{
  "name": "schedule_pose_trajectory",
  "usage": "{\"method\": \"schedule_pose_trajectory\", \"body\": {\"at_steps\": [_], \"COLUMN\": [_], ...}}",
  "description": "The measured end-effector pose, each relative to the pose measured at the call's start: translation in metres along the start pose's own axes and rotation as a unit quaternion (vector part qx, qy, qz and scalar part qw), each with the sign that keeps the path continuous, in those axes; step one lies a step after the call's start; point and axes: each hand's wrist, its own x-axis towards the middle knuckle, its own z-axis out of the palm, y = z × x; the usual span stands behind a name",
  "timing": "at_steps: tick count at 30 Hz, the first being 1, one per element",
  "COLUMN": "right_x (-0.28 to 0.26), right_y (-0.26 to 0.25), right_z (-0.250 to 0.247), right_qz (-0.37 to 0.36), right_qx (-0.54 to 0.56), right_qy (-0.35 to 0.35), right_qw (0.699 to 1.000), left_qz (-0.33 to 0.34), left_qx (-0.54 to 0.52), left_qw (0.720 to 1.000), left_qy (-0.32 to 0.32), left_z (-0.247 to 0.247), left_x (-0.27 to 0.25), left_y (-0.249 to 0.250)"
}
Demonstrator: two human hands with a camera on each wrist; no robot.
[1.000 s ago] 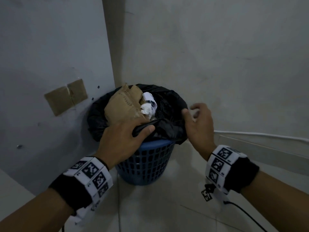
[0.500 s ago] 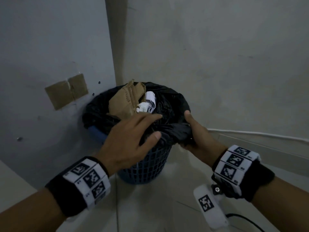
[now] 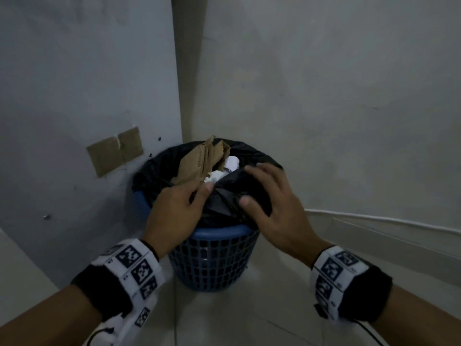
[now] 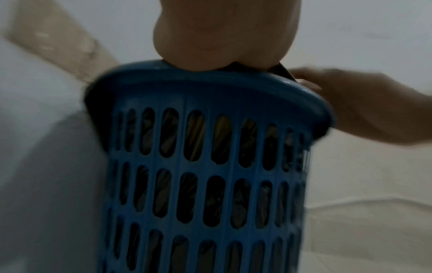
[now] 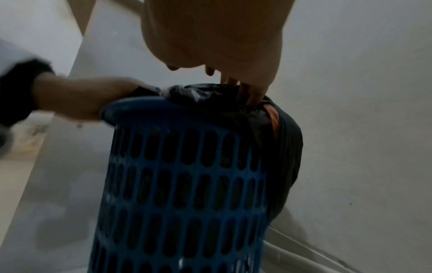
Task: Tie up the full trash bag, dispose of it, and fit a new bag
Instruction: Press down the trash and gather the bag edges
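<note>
A blue perforated basket (image 3: 214, 260) (image 4: 210, 166) (image 5: 182, 166) stands in a wall corner, lined with a black trash bag (image 3: 232, 198) (image 5: 287, 147). Brown cardboard (image 3: 199, 163) and crumpled white paper (image 3: 232, 162) stick out of the bag. My left hand (image 3: 202, 193) (image 5: 81, 97) pinches the bag's near edge above the rim. My right hand (image 3: 249, 186) (image 4: 362, 105) lies over a gathered fold of the bag on the right, with the fold held between thumb and spread fingers. The basket's near rim shows bare blue plastic.
Grey walls meet right behind the basket. A brown cardboard patch (image 3: 114, 151) is taped to the left wall. A white cable (image 3: 374, 218) runs along the right wall's base. Pale floor tiles (image 3: 224, 320) lie in front of the basket.
My right hand has come up from the bag's right rim and now covers a fold drawn toward the middle. My left hand has closed on the near edge. The front rim is uncovered.
</note>
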Motion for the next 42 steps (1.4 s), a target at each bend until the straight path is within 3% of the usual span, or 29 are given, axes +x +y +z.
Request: {"method": "schedule_pose_trajectory", "body": {"at_steps": [3,6,9,11,13,16,18,20,22,23,25,30,35,42], "right_x": [-0.008,-0.011,-0.014,-0.011,-0.007,-0.004,-0.007,-0.014,-0.02,-0.02,-0.013,0.003,0.001,0.025], "right_y": [0.005,-0.006,-0.017,-0.018,-0.012,0.0,0.015,0.021,0.02,0.019,0.019,0.017,0.026,0.007], "right_z": [0.015,0.031,0.041,0.036,0.027,0.014,0.016,0.018,0.02,0.019,0.018,0.015,0.009,0.002], "right_qz": [-0.045,-0.053,-0.095,-0.044,-0.01,0.002,0.121,0.338,0.496,0.522,0.513,0.438,0.322,0.112], "right_qx": [-0.136,-0.207,-0.219,-0.133,0.003,0.039,0.068,0.153,0.271,0.32,0.381,0.282,0.098,0.013], "right_qy": [-0.079,-0.073,-0.045,-0.045,0.005,0.17,0.203,0.125,0.006,-0.021,-0.003,0.123,0.117,0.18], "right_qw": [0.986,0.974,0.97,0.989,1.0,0.985,0.969,0.92,0.825,0.79,0.769,0.844,0.934,0.977], "left_qz": [-0.041,-0.071,0.022,0.092,0.114,0.093,0.086,0.096,0.1,0.098,0.091,0.128,0.204,0.221], "left_qx": [-0.008,0.055,0.121,0.108,0.081,0.11,0.158,0.19,0.208,0.212,0.213,0.199,0.183,0.156], "left_qw": [0.999,0.996,0.991,0.988,0.99,0.984,0.967,0.954,0.951,0.952,0.954,0.957,0.952,0.958], "left_qy": [0.027,0.025,0.058,0.06,0.017,-0.108,-0.181,-0.21,-0.208,-0.199,-0.189,-0.165,-0.134,-0.091], "left_z": [-0.012,-0.02,-0.021,-0.017,-0.009,0.001,0.002,0.001,0.001,0.001,0.002,0.002,-0.002,-0.011], "left_x": [0.006,0.011,0.014,0.012,0.004,-0.01,-0.012,-0.011,-0.01,-0.01,-0.01,-0.009,-0.01,-0.009], "left_y": [-0.015,-0.018,-0.009,0.001,0.014,0.031,0.036,0.036,0.034,0.032,0.028,0.021,0.015,0.005]}}
